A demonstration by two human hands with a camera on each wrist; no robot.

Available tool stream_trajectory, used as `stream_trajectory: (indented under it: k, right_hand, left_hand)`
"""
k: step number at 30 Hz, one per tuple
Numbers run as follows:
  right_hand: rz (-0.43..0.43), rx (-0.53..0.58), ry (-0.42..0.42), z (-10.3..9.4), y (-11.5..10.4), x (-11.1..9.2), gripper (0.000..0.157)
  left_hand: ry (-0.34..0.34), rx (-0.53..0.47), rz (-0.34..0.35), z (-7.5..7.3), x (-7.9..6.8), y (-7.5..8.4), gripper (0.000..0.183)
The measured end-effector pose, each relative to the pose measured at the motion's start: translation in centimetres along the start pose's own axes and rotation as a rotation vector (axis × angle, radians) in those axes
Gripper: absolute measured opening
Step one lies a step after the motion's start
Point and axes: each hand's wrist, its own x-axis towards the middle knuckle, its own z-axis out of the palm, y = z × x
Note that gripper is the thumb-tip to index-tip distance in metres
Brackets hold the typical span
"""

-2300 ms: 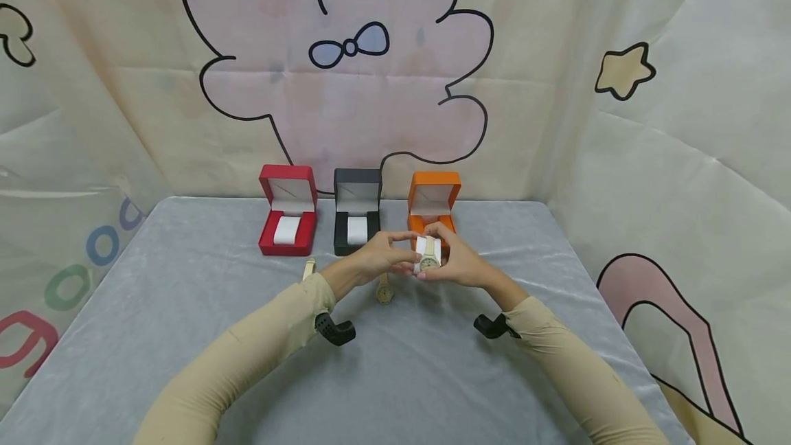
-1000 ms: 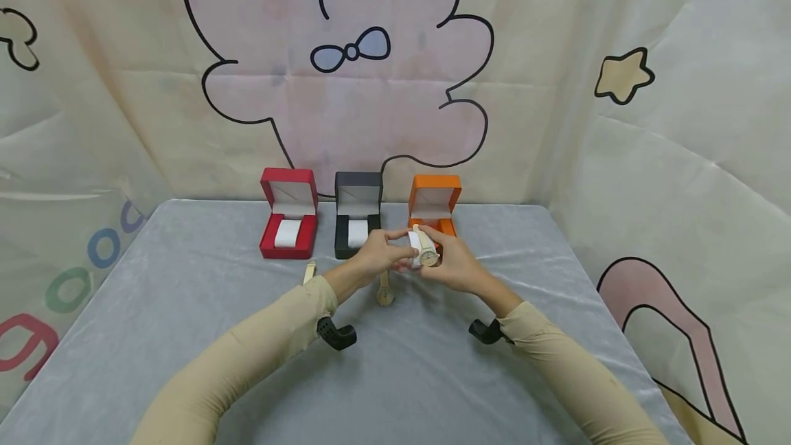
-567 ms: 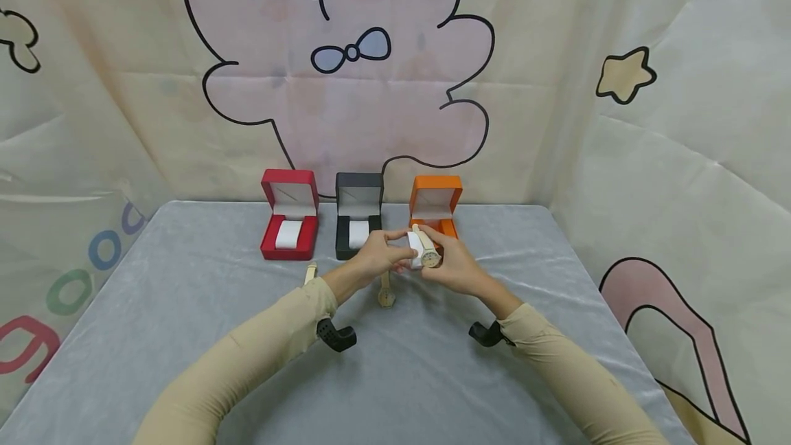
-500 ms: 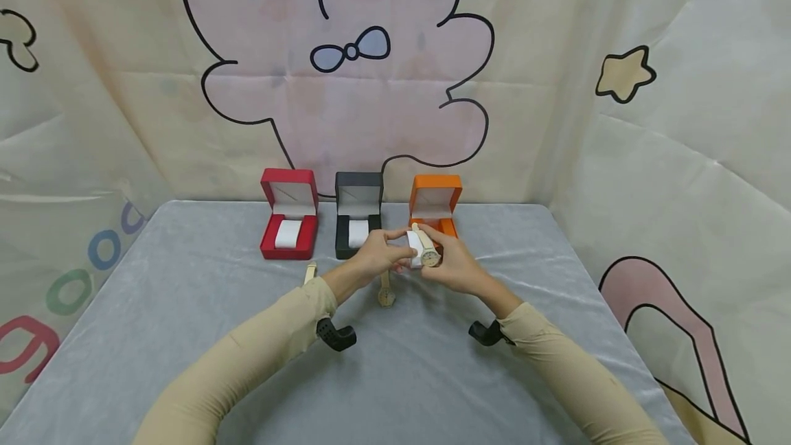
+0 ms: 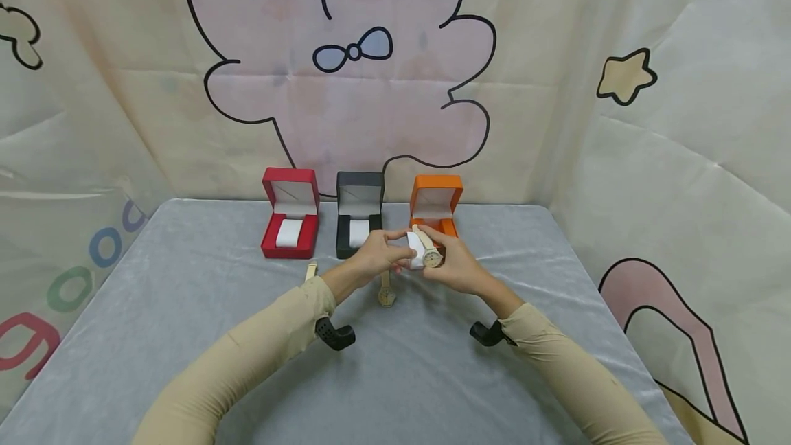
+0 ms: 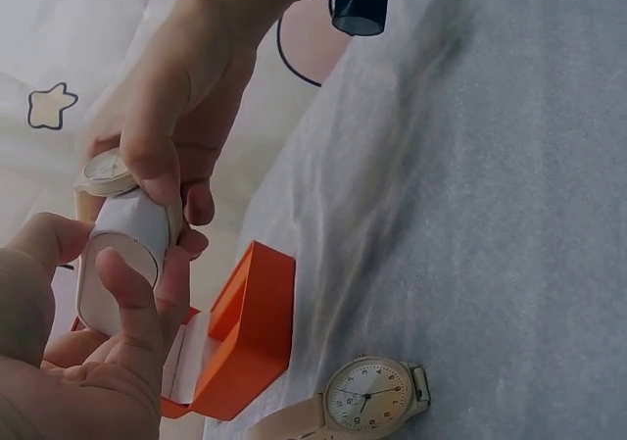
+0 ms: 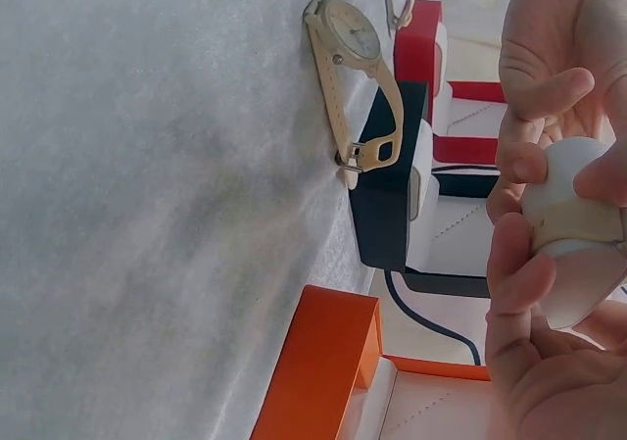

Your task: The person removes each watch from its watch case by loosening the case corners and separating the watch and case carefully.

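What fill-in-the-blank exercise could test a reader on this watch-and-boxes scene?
1. Both hands hold a white cushion with a ____ strapped round it.
2. Of the three open boxes, the one nearest the hands is the ____ one.
3. The red box and the black box each hold a ____ cushion.
4. A second watch lies on the grey ____ below the hands.

Missing words: watch; orange; white; cloth

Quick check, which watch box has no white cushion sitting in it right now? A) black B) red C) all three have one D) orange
D. The orange box shows no cushion in its base, while both hands hold a white cushion with a watch on it; the red box and the black box each show a white cushion.
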Motion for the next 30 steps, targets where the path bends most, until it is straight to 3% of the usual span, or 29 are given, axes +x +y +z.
stream_trajectory:
  k: [16, 24, 30]
  right_hand:
    - [-0.056, 0.128, -0.067, -0.9, 0.6, 0.4, 0.087]
    - [-0.049, 0.255, -0.106, -1.3, 0.7, 0.1, 0.087]
    - [-0.003, 0.403, -0.192, -1.6, 0.9, -0.3, 0.088]
  left_hand:
    - [-0.035, -0.021, 0.002, -0.8, 0.0, 0.5, 0.065]
    - [-0.090, 0.004, -0.008, -1.3, 0.0, 0.8, 0.065]
    - [-0.159, -0.004, -0.020, -1.8, 0.1, 0.8, 0.067]
